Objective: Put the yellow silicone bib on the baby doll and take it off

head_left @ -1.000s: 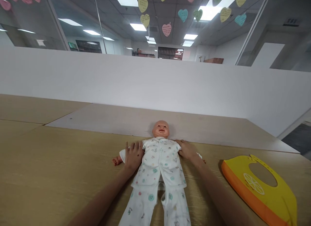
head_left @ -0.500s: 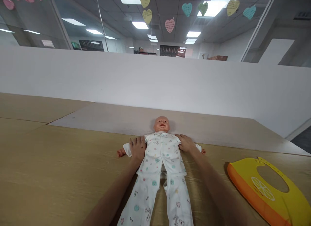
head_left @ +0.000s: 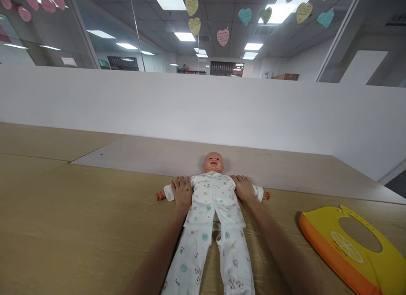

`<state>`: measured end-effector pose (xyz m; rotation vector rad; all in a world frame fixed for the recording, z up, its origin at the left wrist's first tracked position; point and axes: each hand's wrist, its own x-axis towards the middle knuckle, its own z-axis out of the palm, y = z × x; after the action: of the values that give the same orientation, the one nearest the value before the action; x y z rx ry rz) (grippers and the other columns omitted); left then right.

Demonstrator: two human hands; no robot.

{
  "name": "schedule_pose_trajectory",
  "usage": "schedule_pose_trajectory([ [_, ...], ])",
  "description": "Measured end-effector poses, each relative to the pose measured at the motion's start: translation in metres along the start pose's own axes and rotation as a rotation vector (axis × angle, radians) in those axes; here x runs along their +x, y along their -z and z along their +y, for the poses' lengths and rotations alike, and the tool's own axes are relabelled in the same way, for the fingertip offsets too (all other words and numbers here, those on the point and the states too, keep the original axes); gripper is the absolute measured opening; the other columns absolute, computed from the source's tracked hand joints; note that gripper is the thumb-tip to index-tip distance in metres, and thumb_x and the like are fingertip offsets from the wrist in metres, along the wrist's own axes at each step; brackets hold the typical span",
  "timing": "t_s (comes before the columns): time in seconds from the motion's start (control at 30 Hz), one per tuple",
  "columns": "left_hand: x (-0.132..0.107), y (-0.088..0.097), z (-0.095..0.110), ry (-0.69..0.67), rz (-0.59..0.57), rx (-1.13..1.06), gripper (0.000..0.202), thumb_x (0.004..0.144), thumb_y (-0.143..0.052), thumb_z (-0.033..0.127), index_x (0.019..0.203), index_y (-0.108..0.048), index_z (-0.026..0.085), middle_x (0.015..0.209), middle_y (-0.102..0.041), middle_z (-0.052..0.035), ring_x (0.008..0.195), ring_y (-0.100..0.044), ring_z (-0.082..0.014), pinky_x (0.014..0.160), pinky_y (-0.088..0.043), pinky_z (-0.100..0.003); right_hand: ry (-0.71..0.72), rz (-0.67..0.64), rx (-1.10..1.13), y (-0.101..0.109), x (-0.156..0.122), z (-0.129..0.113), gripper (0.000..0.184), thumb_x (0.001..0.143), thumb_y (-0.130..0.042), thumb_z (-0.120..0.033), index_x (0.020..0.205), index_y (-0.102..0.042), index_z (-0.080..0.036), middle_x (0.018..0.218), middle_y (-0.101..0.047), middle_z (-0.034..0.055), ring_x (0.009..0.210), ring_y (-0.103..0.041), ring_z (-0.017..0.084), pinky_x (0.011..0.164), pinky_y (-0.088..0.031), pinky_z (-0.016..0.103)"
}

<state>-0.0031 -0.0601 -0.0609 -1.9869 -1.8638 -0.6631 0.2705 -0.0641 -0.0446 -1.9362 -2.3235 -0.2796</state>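
A baby doll (head_left: 213, 198) in white printed pyjamas lies on its back, head away from me and arms out to the sides. My left hand (head_left: 182, 192) is on the doll's sleeved arm at the left, fingers bent over it beside the chest. On the opposite arm, my right hand (head_left: 243, 188) rests the same way, close to the shoulder. Both small doll hands show beyond my hands. My thumbs are mostly hidden. The trouser legs run toward me and out of view at the bottom.
A yellow and orange bib (head_left: 358, 248) lies on the tan table (head_left: 95, 227) at the right. A pale panel (head_left: 285, 168) lies behind the doll's head, against a white low wall (head_left: 190, 105). Heart-shaped notes (head_left: 223, 37) are stuck on the glass above.
The whole view has shifted slightly, so everything appears a little farther right. Both hands stay on the doll's arms, and a bit more of the sleeve at the right shows.
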Motion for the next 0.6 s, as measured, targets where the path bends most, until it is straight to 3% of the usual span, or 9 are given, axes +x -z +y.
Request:
schedule_pose_trajectory([
  [0.17,-0.001,0.003,0.002,0.012,0.020,-0.048,0.038,0.090,-0.036,0.010,0.118,-0.061,0.006,0.125,-0.059,-0.0249,0.122,-0.051,-0.0363,0.104,-0.033,-0.059,-0.030,0.125,0.007,-0.008,-0.007,-0.004,0.038,0.094,-0.038,-0.018,0.129,-0.053,-0.016,0.123,-0.057,0.0135,0.118,-0.042,0.030,0.098,-0.032,0.041],
  [0.3,-0.008,0.007,0.003,-0.025,0.050,-0.097,0.037,0.091,-0.034,0.010,0.118,-0.060,0.010,0.127,-0.057,-0.0240,0.121,-0.050,-0.0350,0.101,-0.036,-0.060,-0.081,0.261,-0.005,-0.014,-0.024,-0.010,0.042,0.095,-0.032,-0.016,0.133,-0.049,-0.015,0.139,-0.046,0.0131,0.129,-0.032,0.032,0.103,-0.032,0.047],
  [0.5,-0.032,0.014,-0.004,-0.243,0.121,-0.157,0.036,0.091,-0.037,0.011,0.122,-0.056,0.012,0.126,-0.056,-0.0199,0.122,-0.048,-0.0318,0.101,-0.040,-0.051,-0.023,0.380,0.074,-0.021,-0.074,-0.011,0.049,0.090,-0.035,-0.012,0.138,-0.043,-0.021,0.144,-0.039,0.0110,0.136,-0.027,0.029,0.107,-0.037,0.050],
  [0.6,-0.047,0.019,-0.011,-0.341,0.144,-0.206,0.039,0.091,-0.036,0.010,0.127,-0.052,0.010,0.127,-0.053,-0.0202,0.125,-0.045,-0.0308,0.101,-0.042,-0.049,0.069,0.379,0.124,-0.018,-0.100,-0.011,0.055,0.085,-0.042,-0.012,0.140,-0.042,-0.016,0.145,-0.038,0.0129,0.137,-0.027,0.031,0.108,-0.037,0.051],
])
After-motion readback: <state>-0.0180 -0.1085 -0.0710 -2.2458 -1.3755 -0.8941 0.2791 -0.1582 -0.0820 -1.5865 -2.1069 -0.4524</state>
